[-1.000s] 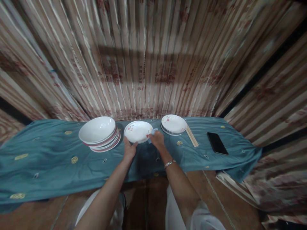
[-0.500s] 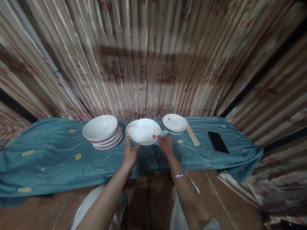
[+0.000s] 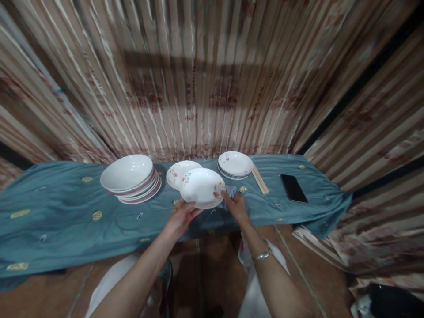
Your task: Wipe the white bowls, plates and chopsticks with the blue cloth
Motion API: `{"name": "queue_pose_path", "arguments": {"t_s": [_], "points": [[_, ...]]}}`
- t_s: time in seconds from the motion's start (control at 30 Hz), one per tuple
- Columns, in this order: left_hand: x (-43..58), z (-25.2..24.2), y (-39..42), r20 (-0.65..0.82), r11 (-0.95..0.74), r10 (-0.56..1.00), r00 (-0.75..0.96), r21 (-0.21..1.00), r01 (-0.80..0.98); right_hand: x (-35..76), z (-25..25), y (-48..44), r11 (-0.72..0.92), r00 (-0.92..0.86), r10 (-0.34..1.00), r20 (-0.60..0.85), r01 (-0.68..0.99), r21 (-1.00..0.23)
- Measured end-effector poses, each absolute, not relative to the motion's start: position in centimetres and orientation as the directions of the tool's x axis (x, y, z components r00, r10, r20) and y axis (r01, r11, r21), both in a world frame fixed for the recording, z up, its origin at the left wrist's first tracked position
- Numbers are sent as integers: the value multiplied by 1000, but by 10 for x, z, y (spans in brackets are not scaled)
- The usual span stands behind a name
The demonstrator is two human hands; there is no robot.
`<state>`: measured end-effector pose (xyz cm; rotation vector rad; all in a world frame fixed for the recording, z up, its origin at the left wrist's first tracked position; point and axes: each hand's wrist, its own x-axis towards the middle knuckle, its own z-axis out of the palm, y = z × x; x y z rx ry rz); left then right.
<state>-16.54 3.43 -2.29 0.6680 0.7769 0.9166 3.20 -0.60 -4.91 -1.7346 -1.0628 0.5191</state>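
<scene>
Holding plate [image 3: 201,189], between left hand [image 3: 181,216], right hand [image 3: 237,206]

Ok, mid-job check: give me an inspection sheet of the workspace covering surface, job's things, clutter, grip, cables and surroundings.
Surface: teal patterned tablecloth, wrinkled in places.
Job's things: held plate, white with floral decoration; bluish cloth at its right edge.
Other dishes: second plate partly hidden behind the held one; bowl stack to the left; plate stack to the right.
Clutter: pale sticks by the plate stack; black phone farther right.
Grip: left hand on the plate's near left rim; right hand at its right rim, with the cloth.
Cables: nothing seen.
Surroundings: patterned curtains behind; brown floor below.
</scene>
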Motion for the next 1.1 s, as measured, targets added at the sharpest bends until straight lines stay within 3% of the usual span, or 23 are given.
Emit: {"name": "queue_pose_path", "arguments": {"t_s": [0.23, 0.33, 0.47, 0.67, 0.9, 1.1], "points": [[-158, -36, 30, -321, 468, 859, 399, 809, -356, 51, -37, -21, -301, 554, 787, 271, 728, -616], [-152, -40, 24, -332, 492, 830, 448, 813, -310, 47, -40, -24, -195, 365, 878, 309, 863, -466], [-146, -41, 18, -348, 512, 806, 479, 815, -270, 43, -45, -30, -44, 133, 963, 236, 936, -350], [-143, -41, 19, -386, 551, 788, 479, 790, -270, 53, -44, -39, 15, 76, 972, 224, 926, -378], [-145, -31, 18, -388, 574, 777, 495, 760, -305, 49, -45, -37, 58, -35, 997, 62, 899, -435], [-146, -31, 18, -367, 564, 778, 510, 765, -311, 49, -32, -42, 129, -127, 991, 45, 792, -596]]}}
